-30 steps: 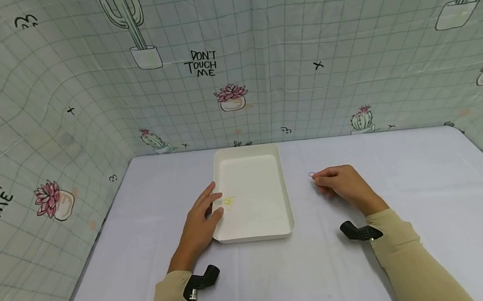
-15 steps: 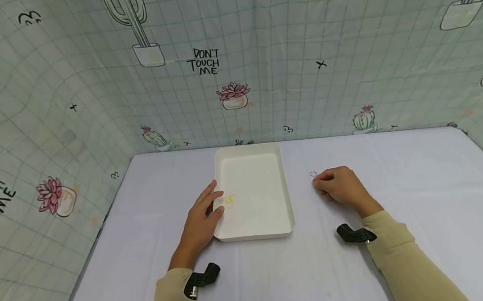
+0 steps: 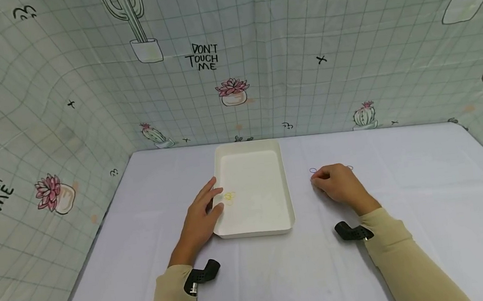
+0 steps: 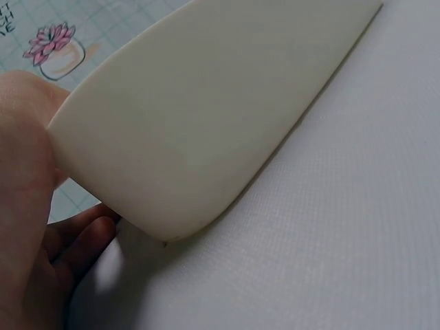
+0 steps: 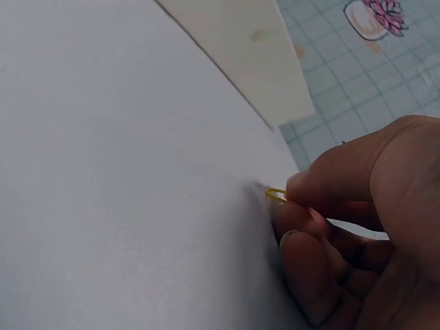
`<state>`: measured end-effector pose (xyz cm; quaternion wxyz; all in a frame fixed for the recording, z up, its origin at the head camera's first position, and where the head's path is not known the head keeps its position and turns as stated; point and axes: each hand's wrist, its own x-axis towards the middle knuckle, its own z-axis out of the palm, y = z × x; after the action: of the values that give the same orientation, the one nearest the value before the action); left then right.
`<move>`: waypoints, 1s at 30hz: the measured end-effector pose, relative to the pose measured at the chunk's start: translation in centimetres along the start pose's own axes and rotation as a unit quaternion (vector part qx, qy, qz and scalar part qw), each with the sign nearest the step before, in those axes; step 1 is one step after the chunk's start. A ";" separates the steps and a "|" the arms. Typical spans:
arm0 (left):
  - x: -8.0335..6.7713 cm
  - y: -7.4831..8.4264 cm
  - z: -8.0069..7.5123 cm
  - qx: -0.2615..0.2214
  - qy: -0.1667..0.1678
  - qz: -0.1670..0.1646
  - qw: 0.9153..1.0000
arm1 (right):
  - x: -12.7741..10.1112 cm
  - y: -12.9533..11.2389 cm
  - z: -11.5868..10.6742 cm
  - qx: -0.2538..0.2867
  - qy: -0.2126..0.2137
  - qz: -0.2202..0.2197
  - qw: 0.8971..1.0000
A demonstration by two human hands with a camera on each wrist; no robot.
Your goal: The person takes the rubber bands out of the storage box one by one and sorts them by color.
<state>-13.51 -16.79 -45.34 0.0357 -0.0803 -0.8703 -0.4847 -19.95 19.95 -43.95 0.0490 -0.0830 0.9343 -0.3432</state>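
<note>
A white tray [image 3: 289, 199] lies on the white table, holding a few yellow rubber bands [image 3: 229, 197] near its left side. My left hand [image 3: 200, 217] rests with straight fingers against the tray's left rim; in the left wrist view this hand [image 4: 27, 206] sits beside the tray's rounded corner [image 4: 206, 117]. My right hand [image 3: 337, 184] lies on the table to the right of the tray with curled fingers. In the right wrist view, its thumb and forefinger [image 5: 357, 227] pinch a small yellow rubber band [image 5: 275, 194] just above the cloth.
A tiny blue ring [image 3: 313, 170] lies on the table just beyond my right fingertips, and another small ring [image 3: 350, 167] lies behind the knuckles. Printed cactus walls [image 3: 232, 72] enclose the table at the back and sides. The tray's far corner [image 5: 254, 55] shows ahead of my right hand.
My right hand has drawn back slightly towards me, uncovering a second small ring behind it. The left hand stays against the tray.
</note>
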 end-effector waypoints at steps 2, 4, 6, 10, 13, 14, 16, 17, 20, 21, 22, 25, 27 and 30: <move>-0.1 0.0 0.0 0.000 -0.001 -0.002 1.000 | 0.0 0.0 0.0 -0.006 -0.002 0.000 1.000; -0.1 -0.1 0.0 -0.002 -0.002 0.000 1.000 | -0.1 -0.1 -0.1 -0.010 -0.004 0.003 1.000; -0.1 -0.2 0.0 -0.003 -0.001 0.004 1.000 | -0.2 -0.2 -0.3 -0.006 -0.006 0.006 1.000; 0.0 -0.2 0.0 -0.004 0.000 0.008 1.000 | -0.3 -0.2 -0.6 0.002 -0.009 0.016 1.000; -0.1 -0.1 -0.1 -0.004 -0.001 0.005 1.000 | -0.3 0.0 -0.8 0.015 -0.018 0.030 0.999; 0.0 -0.1 -0.1 -0.004 -0.002 0.004 1.000 | -0.2 0.1 -0.9 0.022 -0.021 0.035 0.999; 0.0 0.0 -0.1 -0.002 -0.002 0.005 1.000 | -0.1 0.2 -1.0 0.033 -0.022 0.044 0.998; 0.0 0.0 -0.2 -0.001 -0.001 0.006 1.000 | -0.1 0.2 -1.1 0.039 -0.021 0.045 0.998; 0.2 0.1 -0.2 0.003 0.002 0.007 1.000 | 0.1 0.1 -1.3 0.059 -0.012 0.041 0.997; 0.2 0.1 -0.2 0.003 0.003 0.007 1.000 | 0.1 0.0 -1.4 0.068 -0.009 0.039 0.997; 0.3 0.1 -0.2 0.001 0.003 0.008 1.000 | 0.1 -0.1 -1.4 0.078 -0.008 0.036 0.996; 0.3 0.1 -0.1 0.001 -0.002 0.005 1.000 | 0.1 -0.5 -1.5 0.118 -0.010 0.036 0.992; 0.3 0.0 -0.1 0.001 -0.004 0.003 1.000 | 0.2 -1.0 -1.4 0.147 -0.016 0.038 0.988; 0.1 -0.2 -0.2 0.005 -0.002 0.000 1.000 | 0.4 -1.9 -1.1 0.184 -0.029 0.038 0.982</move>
<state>-13.68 -16.99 -45.38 0.0342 -0.0811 -0.8726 -0.4804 -20.26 19.15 -41.94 0.1038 -0.0475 0.8556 -0.5049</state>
